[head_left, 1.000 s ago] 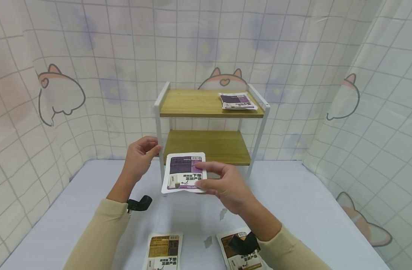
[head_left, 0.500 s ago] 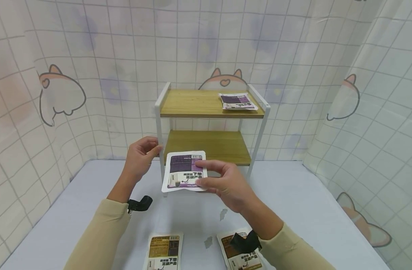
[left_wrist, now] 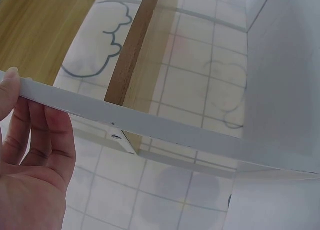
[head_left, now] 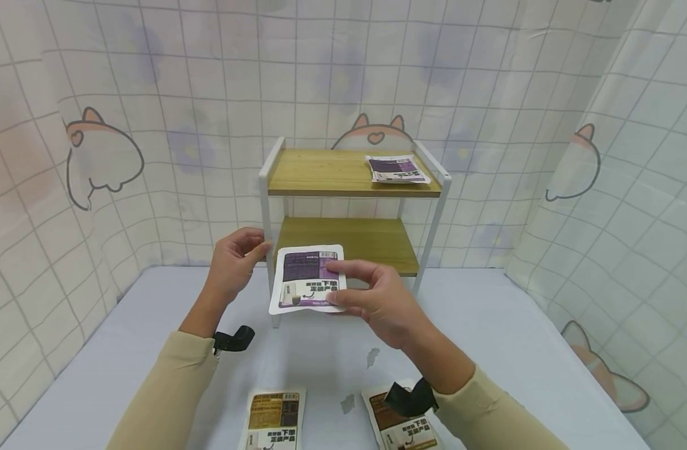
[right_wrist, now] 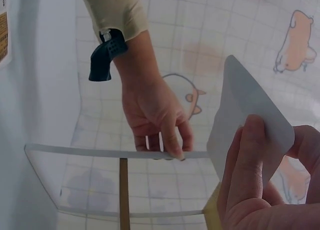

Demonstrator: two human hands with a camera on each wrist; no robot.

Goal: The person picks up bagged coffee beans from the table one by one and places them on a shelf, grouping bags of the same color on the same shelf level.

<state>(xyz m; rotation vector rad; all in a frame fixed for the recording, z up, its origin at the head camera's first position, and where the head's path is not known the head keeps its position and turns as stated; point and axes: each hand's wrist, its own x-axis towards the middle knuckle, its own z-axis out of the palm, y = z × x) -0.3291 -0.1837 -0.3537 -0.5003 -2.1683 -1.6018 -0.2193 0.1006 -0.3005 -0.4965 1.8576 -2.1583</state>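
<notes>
My left hand (head_left: pixel 233 265) grips the white front-left post (head_left: pixel 267 234) of a two-tier shelf (head_left: pixel 315 172). In the left wrist view, the thumb and several fingers lie on either side of that post (left_wrist: pixel 75 99). My right hand (head_left: pixel 384 303) pinches the right edge of a flat white-and-purple coffee pouch (head_left: pixel 305 281), its printed face toward me. The pouch is held in front of the lower wooden board (head_left: pixel 349 237) and hides that board's front-left part. From the right wrist view, the pouch's plain back (right_wrist: pixel 242 107) shows, with fingers pressed against it.
More purple pouches (head_left: pixel 398 169) lie stacked at the right end of the top board. Nearer me on the pale tabletop (head_left: pixel 478 350) are two brown-and-white pouches, one at left (head_left: pixel 272 419) and one (head_left: pixel 396 425) partly under my right wrist. A tiled-print curtain (head_left: pixel 208 94) surrounds the table.
The right hand has raised the pouch slightly, and its face tilts a little differently. My left hand stays on the post.
</notes>
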